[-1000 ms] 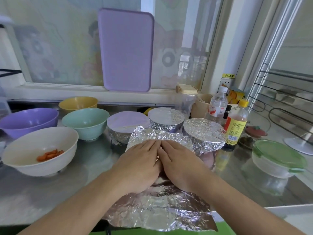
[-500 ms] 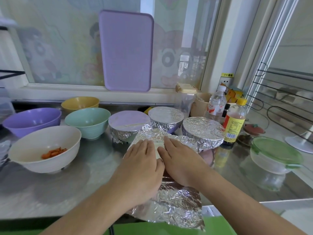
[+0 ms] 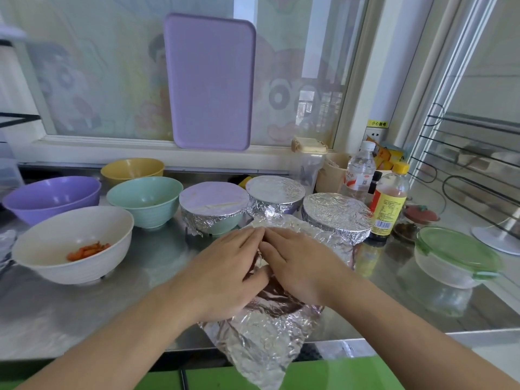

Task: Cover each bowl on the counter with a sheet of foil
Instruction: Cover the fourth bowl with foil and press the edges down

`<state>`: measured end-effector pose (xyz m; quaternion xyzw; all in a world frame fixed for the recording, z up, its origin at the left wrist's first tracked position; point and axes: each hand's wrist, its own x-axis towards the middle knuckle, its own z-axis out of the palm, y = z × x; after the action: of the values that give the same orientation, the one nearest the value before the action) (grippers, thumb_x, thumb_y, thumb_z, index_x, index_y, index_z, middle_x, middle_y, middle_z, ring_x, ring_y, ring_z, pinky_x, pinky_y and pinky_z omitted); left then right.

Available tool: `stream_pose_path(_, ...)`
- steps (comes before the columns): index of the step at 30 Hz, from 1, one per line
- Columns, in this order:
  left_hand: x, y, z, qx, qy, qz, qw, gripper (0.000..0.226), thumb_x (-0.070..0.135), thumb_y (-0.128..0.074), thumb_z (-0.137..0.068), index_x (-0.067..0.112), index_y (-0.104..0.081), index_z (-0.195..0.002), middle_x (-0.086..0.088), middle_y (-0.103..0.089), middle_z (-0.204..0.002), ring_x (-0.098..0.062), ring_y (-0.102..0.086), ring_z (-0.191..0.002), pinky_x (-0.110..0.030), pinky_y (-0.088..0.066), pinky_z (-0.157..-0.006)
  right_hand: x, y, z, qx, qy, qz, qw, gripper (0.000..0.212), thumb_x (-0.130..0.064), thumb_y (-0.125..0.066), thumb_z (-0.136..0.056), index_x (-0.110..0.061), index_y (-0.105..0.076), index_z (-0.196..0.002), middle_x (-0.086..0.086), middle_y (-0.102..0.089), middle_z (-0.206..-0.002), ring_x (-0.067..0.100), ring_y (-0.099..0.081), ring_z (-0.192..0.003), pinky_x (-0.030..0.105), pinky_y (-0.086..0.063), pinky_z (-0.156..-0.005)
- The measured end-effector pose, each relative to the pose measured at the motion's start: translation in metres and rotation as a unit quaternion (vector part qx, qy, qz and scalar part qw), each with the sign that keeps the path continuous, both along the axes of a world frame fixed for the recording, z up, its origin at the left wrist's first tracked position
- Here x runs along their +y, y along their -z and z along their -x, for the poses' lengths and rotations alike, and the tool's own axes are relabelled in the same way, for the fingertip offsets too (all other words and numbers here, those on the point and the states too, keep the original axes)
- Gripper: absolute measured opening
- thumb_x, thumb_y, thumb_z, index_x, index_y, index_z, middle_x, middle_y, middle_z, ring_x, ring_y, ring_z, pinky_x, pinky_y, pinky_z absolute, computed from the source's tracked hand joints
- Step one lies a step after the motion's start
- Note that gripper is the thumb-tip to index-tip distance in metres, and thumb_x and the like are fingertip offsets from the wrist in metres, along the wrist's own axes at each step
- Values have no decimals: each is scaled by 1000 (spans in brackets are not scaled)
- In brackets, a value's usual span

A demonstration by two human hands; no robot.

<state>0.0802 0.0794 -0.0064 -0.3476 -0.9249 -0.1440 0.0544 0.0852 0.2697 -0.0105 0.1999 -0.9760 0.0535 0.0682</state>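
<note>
Both hands lie flat, fingers straight and together, pressing a crinkled sheet of foil [image 3: 264,342] over something at the front of the brushed steel surface [image 3: 84,313]; what the foil hides cannot be made out. The left hand [image 3: 225,274] and right hand [image 3: 301,266] meet at the fingertips, gripping nothing. The foil is shiny and heavily creased, and its near edge hangs past the front lip of the surface.

Just behind the hands stand three bowls already capped in foil: one with a smooth, taut, lilac-reflecting top [image 3: 213,201], one behind it with a wrinkled top [image 3: 275,191], and one to the right with a crumpled top and pleated rim [image 3: 337,218].

To the left are four uncovered round, matte bowls: a white bowl [image 3: 73,243] with faint ribbing, holding orange strips [image 3: 87,250], a mint bowl [image 3: 145,199], a purple bowl [image 3: 53,197] and a yellow bowl [image 3: 132,168].

A matte lilac board [image 3: 209,80] with rounded corners leans upright against the window. On the right stand a clear water bottle [image 3: 360,170] with a red and white label, and a yellow-capped bottle [image 3: 389,201] with a yellow label whose print is too small to read. A clear container with a green lid [image 3: 455,254] sits further right. A yellow sticker [image 3: 378,123] on the wall bears characters that are too small to read with certainty.
</note>
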Motion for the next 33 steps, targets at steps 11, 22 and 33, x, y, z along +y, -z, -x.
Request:
stream_pose_path(11, -5, -4, -16, 38, -77, -58, 995, 66, 49, -29, -110, 19, -12, -167, 9, -17, -168, -5, -14, -153, -18, -10, -122, 5, -1, 1, -45, 27, 84, 995, 66, -52, -15, -108, -12, -46, -152, 5, -46, -160, 21, -37, -150, 40, -29, -124)
stream_pose_path(22, 10, 16, -42, 7, -141, 52, 989, 110, 69, 17, -75, 5, 16, -164, -11, 21, -173, -19, 20, -160, -24, 22, -116, -3, 7, 2, -15, 101, 109, 989, 85, -58, -7, -92, -10, -45, -151, 12, -44, -157, 32, -38, -148, 45, -29, -125)
stream_pose_path(33, 3, 15, -38, -10, -102, 110, 989, 130, 99, 3, -71, 10, 25, -162, -10, 33, -169, -19, 29, -157, -36, 12, -129, 2, -5, 6, -63, 50, 50, 996, 78, -69, -15, -105, -22, -26, -166, -6, -22, -173, 14, -19, -159, 38, -20, -129)
